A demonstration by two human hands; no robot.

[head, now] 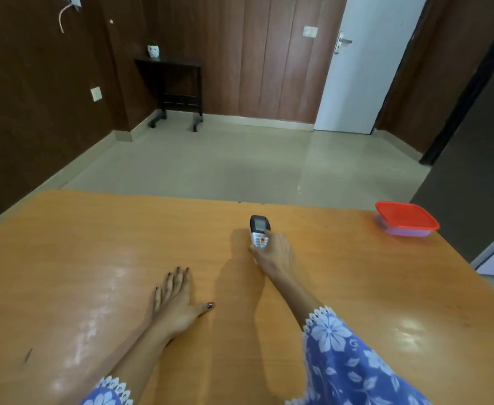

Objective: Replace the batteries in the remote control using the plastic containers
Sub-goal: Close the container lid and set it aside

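A white remote control (259,231) with a dark screen end lies face up near the middle of the orange table (93,244). My right hand (275,251) grips its near end, thumb on one side and fingers on the other. Flat on the table, palm down with fingers spread, rests my left hand (175,299), holding nothing, well to the left and nearer than the remote. A clear plastic container with a red lid (406,219) stands shut at the table's far right corner. No batteries are visible.
The table's far edge runs just beyond the remote, with tiled floor (225,162) behind it. A dark side table (175,92) with a small pot stands by the wood-panelled wall. A white door (368,68) is at the back right.
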